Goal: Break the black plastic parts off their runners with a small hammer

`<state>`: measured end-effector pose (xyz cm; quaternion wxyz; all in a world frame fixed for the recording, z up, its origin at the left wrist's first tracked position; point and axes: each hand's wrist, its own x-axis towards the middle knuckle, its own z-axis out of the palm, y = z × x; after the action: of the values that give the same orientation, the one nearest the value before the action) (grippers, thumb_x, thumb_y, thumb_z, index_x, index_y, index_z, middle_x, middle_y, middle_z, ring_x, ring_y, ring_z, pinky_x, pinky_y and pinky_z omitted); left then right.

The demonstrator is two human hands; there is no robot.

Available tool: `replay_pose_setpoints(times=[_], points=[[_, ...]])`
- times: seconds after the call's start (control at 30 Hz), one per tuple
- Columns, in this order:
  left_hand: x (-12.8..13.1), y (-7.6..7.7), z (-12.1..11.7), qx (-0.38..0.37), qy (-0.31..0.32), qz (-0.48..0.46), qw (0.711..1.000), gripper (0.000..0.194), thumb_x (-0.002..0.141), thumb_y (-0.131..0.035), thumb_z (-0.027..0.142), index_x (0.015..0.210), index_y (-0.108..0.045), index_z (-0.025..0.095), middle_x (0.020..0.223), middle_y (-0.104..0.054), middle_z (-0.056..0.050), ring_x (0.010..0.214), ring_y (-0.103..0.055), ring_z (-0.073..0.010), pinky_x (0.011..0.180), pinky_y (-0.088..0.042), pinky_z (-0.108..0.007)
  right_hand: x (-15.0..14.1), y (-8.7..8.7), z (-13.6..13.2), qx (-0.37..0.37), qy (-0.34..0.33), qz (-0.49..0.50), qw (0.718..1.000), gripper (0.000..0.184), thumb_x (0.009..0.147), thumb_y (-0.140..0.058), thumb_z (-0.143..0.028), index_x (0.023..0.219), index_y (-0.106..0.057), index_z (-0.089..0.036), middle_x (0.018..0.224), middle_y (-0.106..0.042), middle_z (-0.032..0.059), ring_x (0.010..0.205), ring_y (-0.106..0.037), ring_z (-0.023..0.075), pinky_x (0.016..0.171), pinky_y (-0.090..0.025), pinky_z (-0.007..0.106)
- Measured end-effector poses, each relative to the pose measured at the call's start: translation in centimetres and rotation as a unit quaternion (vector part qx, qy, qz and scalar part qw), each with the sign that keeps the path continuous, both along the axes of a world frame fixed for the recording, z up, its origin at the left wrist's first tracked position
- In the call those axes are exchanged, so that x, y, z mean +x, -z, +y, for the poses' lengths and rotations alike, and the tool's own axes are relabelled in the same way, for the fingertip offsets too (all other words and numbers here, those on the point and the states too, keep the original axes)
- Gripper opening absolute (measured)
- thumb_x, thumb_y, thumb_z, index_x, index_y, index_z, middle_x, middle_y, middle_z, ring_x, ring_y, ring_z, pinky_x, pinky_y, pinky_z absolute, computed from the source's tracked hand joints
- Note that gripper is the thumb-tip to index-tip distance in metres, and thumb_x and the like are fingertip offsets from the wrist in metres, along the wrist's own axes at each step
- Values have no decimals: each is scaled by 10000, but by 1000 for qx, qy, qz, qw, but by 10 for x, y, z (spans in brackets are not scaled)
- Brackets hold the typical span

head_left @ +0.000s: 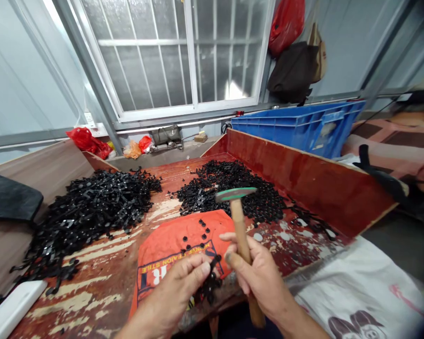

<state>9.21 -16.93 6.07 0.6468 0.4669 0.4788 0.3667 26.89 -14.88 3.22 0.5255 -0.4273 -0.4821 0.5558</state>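
and here we are, the right hand (pixel 258 264) is wrapping its grip round the middle of a hammer (pixel 240 226), thumb and fingers clamping the wooden handle, the green-edged head standing up above the hand while the butt is poking out below it. over on the other side, the left hand (pixel 176 285) is pinching, thumb and fingertips closing on a slim black part (pixel 216 260), right by the near edge of the desk (pixel 70 301); more black bits are clustering just under those fingers, and whether they are being held or merely lying there, i cannot tell. between hands and heaps, an orange-red cloth (pixel 159 240) is spreading out, a few small black pieces (pixel 202 230) sitting loose on it. behind, the left pile (pixel 102 202) and the right pile (pixel 229 183) are crowding the surface. now the danger, as i'm judging it: those left fingertips are sitting very close to the part, so a badly aimed blow could be catching a thumb; a loose pinch could be letting the small part skid off the edge; a wrinkling cloth could be rolling the loose pieces away, and a careless sleeve could be mixing them into the piles
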Motion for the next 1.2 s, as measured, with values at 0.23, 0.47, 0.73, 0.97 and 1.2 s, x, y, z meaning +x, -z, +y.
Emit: replay_pose_setpoints(times=[0.23,0.47,0.73,0.97,1.2], points=[[-21,7,9,190,-74,201,958,336,844,-647,426,1135,-743,289,1158,-700,-63,1133,-588,-274,1052,-397,-352,-3,-1,-3,10,14,-101,995,363,758,-723,-525,746,-674,-165,485,-465,-56,390,-364,74,346,-285,191],[-23,4,-8,182,-79,188,962,446,799,-710,306,1244,-685,338,1407,-584,-21,1358,-460,-255,1152,-305,-297,-9,-1,-5,-32,55,-33,997,412,725,-719,-574,772,-627,-175,412,-392,-100,326,-334,68,332,-281,187],[-5,16,2,161,-12,127,979,297,830,-673,334,1116,-740,289,1129,-707,-66,1116,-602,-263,984,-453,-293,-10,-1,-11,-38,17,-41,998,389,739,-720,-548,761,-613,-174,496,-468,-74,336,-354,56,323,-277,177],[3,17,-4,-5,82,-4,997,331,846,-618,529,868,-643,200,745,-583,-9,650,-528,-137,645,-439,-232,-8,7,-11,-9,-34,-100,994,219,824,-682,-383,772,-648,-173,528,-474,-63,383,-339,54,345,-274,168],[-47,11,15,-12,-97,62,993,297,791,-681,462,737,-598,182,645,-530,34,585,-492,-105,579,-389,-196,10,18,-4,-11,-72,-148,986,228,922,-563,-406,939,-663,-201,566,-460,-73,398,-351,68,375,-280,188]])
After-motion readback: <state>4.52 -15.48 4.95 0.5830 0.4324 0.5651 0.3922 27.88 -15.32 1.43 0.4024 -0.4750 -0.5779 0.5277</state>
